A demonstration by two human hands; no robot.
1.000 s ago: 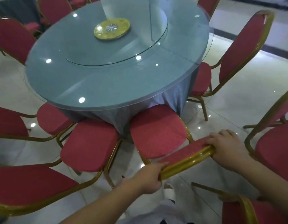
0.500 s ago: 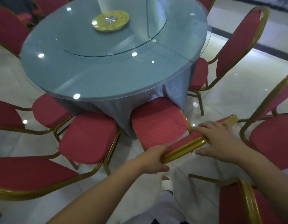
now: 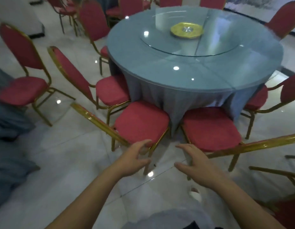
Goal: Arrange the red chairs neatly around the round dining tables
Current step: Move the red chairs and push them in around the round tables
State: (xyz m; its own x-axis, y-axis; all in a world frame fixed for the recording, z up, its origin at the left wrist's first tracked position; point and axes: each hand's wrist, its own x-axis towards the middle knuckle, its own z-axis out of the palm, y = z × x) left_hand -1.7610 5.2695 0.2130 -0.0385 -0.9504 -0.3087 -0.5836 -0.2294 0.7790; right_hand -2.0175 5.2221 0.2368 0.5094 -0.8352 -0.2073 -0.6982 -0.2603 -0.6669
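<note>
A round table [image 3: 176,96] with a blue-grey cloth, a glass top and a glass turntable stands ahead. Red chairs with gold frames ring it. Two of them sit directly before me, seats pushed against the cloth: one seat on the left [image 3: 140,121], one on the right [image 3: 209,128]. My left hand [image 3: 133,159] hovers open just below the left chair's front corner. My right hand [image 3: 194,164] is open too, beside the right chair's gold backrest rail [image 3: 259,145]. Neither hand holds anything.
A further red chair [image 3: 22,90] stands apart from the table at far left. Blue-grey cloth [image 3: 9,123] lies heaped on the floor at the left edge. Another chair frame [image 3: 285,177] is at lower right. More chairs stand behind the table. The white tiled floor is glossy.
Both hands have let go of the chair backrest they were gripping. The view has swung left, so the table now sits right of centre and more chairs on the left show.
</note>
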